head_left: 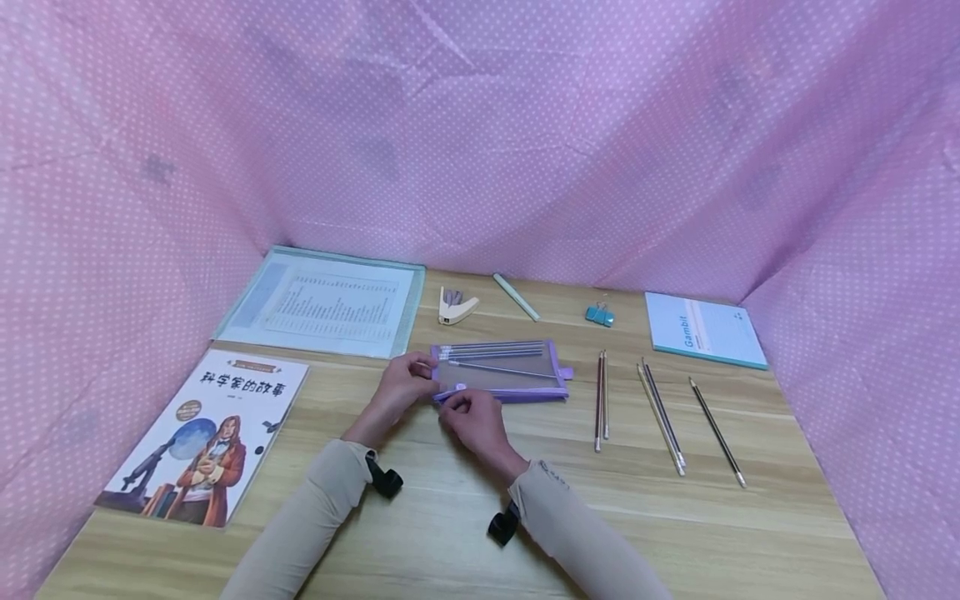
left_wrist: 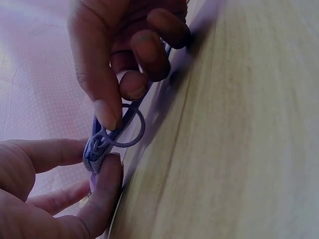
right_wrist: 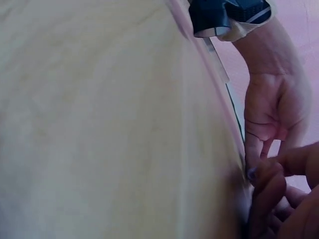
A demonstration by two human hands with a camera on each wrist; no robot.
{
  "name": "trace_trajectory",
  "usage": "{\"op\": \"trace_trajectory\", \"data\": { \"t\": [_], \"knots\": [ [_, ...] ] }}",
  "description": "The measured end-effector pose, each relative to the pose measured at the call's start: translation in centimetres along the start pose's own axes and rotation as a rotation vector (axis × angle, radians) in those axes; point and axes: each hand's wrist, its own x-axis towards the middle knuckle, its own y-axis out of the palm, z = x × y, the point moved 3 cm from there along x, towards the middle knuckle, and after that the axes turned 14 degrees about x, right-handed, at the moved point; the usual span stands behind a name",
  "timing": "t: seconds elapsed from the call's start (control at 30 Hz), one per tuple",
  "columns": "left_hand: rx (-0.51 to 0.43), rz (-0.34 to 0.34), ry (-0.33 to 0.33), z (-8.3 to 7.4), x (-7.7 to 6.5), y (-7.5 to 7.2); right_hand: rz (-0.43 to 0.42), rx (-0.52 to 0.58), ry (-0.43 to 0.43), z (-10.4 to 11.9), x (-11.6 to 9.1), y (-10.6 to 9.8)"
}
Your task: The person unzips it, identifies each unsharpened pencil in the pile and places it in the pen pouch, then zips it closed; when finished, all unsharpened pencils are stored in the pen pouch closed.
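Observation:
A purple mesh pencil case point(head_left: 510, 385) lies flat on the table, several pencils point(head_left: 491, 350) showing through it. Its left end is pinched between thumb and fingers of my left hand point(head_left: 405, 385). At the near left corner my right hand point(head_left: 477, 419) is curled in close to the left one. The left wrist view shows the zipper end point(left_wrist: 94, 149) held by the left hand point(left_wrist: 55, 189). There the right hand's point(left_wrist: 124, 45) thumb and finger take the round zipper pull ring point(left_wrist: 142, 130). In the right wrist view both hands meet low at the right side.
Right of the case lie several loose pencils point(head_left: 662, 417). Behind it are a stapler point(head_left: 456, 308), a pale green pen-like stick point(head_left: 516, 297) and a teal binder clip point(head_left: 600, 314). A clear document folder point(head_left: 322, 302) and a picture book point(head_left: 210, 433) lie left, a notebook point(head_left: 705, 329) far right.

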Motion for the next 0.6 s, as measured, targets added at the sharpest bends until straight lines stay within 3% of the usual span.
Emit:
{"op": "trace_trajectory", "data": {
  "t": [0.33, 0.47, 0.6],
  "knots": [
    [0.004, 0.008, -0.006, 0.1, 0.2, 0.0, 0.282, 0.186, 0.241, -1.0, 0.4, -0.3],
    [0.000, 0.011, -0.003, 0.1, 0.1, 0.0, 0.380, 0.231, 0.273, -1.3, 0.3, -0.2],
    [-0.021, 0.020, -0.001, 0.0, 0.0, -0.1, 0.420, 0.248, 0.294, -1.2, 0.4, -0.2]
  ]
}}
